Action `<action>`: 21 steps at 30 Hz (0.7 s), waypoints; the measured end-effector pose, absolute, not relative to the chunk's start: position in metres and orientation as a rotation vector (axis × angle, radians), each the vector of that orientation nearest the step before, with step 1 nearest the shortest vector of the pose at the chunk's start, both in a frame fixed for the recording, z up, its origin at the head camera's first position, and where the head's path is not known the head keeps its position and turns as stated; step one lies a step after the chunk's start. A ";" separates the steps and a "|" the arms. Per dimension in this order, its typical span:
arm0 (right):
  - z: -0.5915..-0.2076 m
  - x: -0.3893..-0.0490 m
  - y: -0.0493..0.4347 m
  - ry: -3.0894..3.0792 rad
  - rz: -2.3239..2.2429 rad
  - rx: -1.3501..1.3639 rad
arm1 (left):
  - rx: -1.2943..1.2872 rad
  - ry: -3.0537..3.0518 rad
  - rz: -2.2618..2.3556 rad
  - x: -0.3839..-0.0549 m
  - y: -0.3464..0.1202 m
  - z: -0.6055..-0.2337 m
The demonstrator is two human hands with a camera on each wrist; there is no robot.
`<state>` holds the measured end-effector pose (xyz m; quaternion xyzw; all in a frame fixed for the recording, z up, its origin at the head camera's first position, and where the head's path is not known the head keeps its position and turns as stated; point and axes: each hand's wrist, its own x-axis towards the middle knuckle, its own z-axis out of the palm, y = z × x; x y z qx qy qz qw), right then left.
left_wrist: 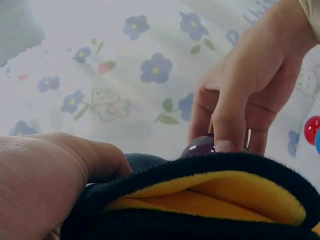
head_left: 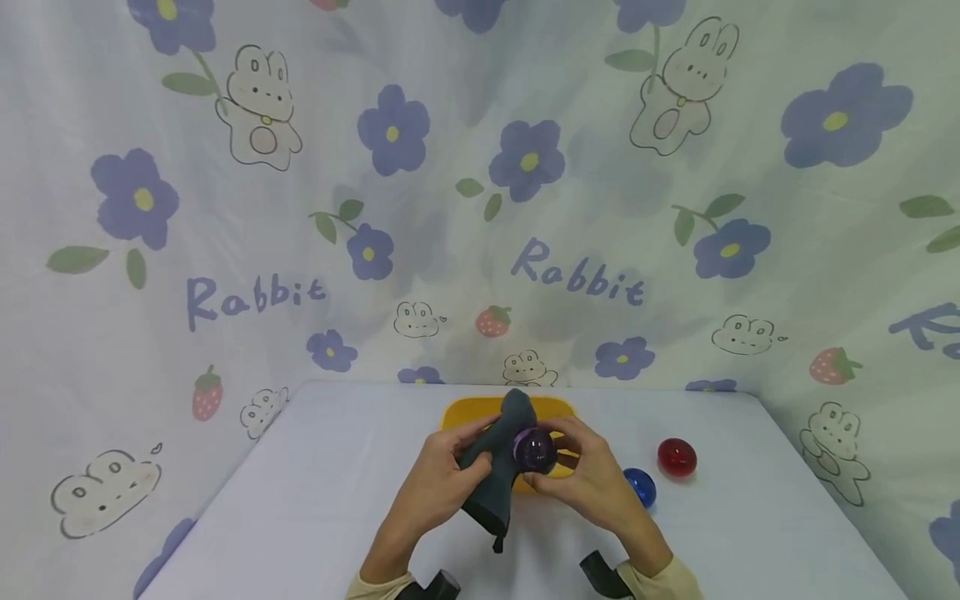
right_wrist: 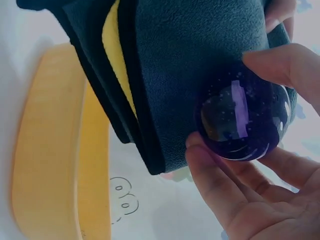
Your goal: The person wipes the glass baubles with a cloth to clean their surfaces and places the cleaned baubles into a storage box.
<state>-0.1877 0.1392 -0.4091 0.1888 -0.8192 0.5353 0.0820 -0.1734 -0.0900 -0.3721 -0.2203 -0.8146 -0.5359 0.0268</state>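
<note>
My left hand (head_left: 442,483) grips a folded dark grey-green cloth (head_left: 495,479), its thumb laid across the front. In the left wrist view the fold of the cloth (left_wrist: 165,197) opens on a yellow inner side. Fingers and thumb of my right hand (head_left: 588,475) hold a glossy purple ball (head_left: 536,451) against the cloth. The right wrist view shows the purple ball (right_wrist: 242,112) pressed close to the fabric, thumb on top and fingers below. Both hands are raised in front of a yellow basin (head_left: 551,406), which they partly hide.
To the right on the white table (head_left: 330,467) lie a red ball (head_left: 677,457) and a blue ball (head_left: 641,488), the blue one partly behind the right wrist. A curtain (head_left: 442,208) printed with rabbits and flowers hangs along the back and sides.
</note>
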 end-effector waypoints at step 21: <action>-0.403 -0.175 0.129 -2.337 1.637 0.739 | -0.751 -2.526 -1.447 -0.177 -0.089 -0.378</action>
